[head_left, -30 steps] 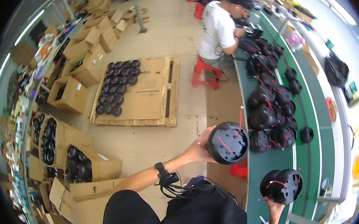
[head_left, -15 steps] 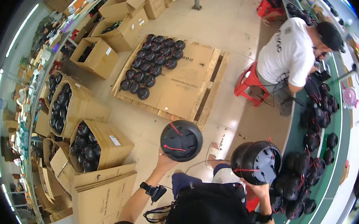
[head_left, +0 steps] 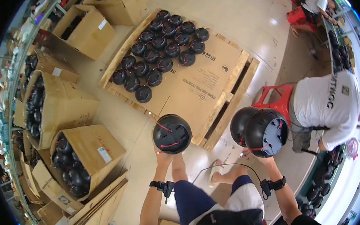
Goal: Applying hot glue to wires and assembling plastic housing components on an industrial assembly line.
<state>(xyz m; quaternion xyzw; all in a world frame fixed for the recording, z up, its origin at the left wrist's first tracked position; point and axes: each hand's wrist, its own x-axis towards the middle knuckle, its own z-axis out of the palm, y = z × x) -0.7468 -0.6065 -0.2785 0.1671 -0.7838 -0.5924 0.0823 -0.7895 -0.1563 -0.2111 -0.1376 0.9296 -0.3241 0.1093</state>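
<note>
My left hand (head_left: 163, 158) holds up a round black housing with red wires (head_left: 172, 134), its domed side facing me. My right hand (head_left: 263, 158) carries a pair of the same black round housings (head_left: 259, 131), one showing a grey inner face. Both are held out in front of me above the floor, near the corner of a wooden pallet (head_left: 223, 103). On the pallet's cardboard sheet lie several more black round housings (head_left: 159, 54) in rows. Each of my wrists wears a black band with a cable.
Open cardboard boxes (head_left: 78, 157) full of black housings stand at the left, more boxes (head_left: 81, 30) behind. A person in a white shirt (head_left: 329, 105) sits on a red stool (head_left: 274, 97) at a green workbench (head_left: 348, 171) at the right. My feet in sandals (head_left: 214, 172) are below.
I have turned further left and moved toward the pallet; it now lies directly ahead. The seated person has shifted to my right. Both hands still carry the housings.
</note>
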